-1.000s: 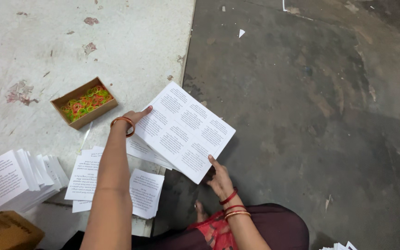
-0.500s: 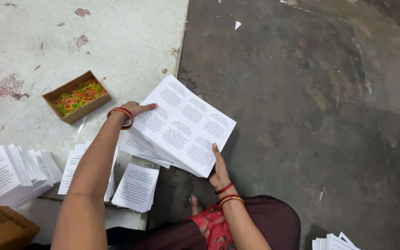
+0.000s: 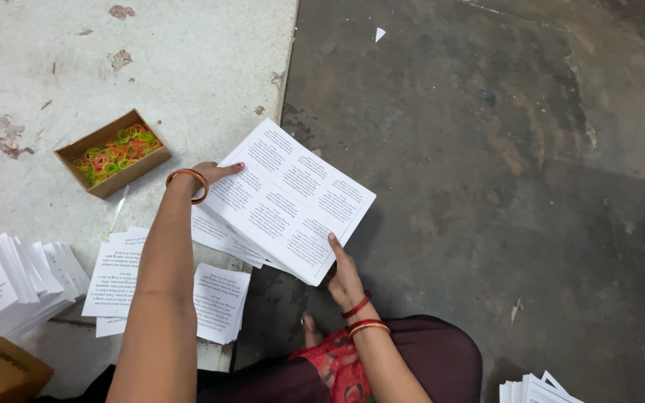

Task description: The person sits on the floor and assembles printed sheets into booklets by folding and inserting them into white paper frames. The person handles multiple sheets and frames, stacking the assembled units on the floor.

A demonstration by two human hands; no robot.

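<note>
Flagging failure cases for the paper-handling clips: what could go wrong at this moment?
1. The printed sheets are pinched only at opposite edges by the left hand and right hand; lower sheets already fan out and could slip.
2. If dropped, they would likely land on the dirty dark floor and get soiled.

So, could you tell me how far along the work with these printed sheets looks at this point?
Already done, it seems: a fanned pile of folded sheets lies at the left. In hand: the left hand and right hand hold a stack of printed sheets at opposite corners. Left: loose sheets lie on the floor, and the box of rubber bands sits untouched.
</note>
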